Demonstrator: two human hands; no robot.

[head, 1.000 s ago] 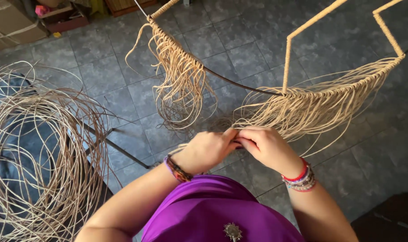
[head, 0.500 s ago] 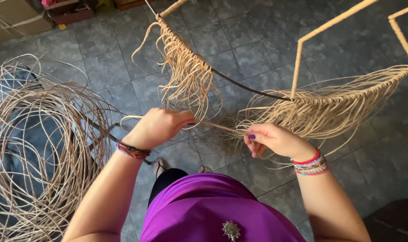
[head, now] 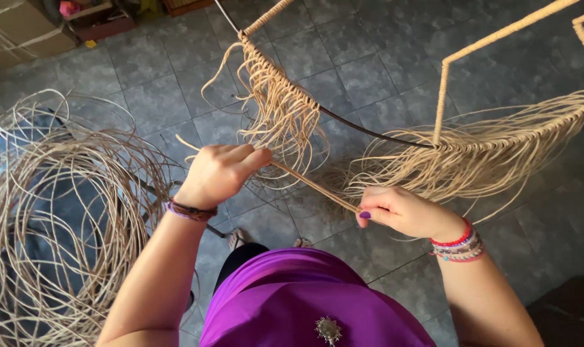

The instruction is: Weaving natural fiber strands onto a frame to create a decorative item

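A single tan rattan strand (head: 311,185) runs taut between my two hands. My left hand (head: 220,172) is closed around one end of it, raised at left of centre. My right hand (head: 401,211) pinches the other end lower right, close to my body. Beyond the hands a curved dark metal frame (head: 369,132) stands, wrapped in tan cane, with loose rattan fringes (head: 285,115) hanging from its left part and more fringe (head: 491,157) along its right part. A cane-wrapped upright bar (head: 441,106) rises from the frame.
A big tangled coil of loose rattan strands (head: 61,218) lies on the grey tiled floor (head: 382,58) to my left. Cardboard boxes (head: 22,32) and a low tray sit at the far left edge. My toes (head: 237,238) show below the strand.
My hands were together at the frame's lower edge; they have moved apart, the left one up and left, drawing one strand out straight between them.
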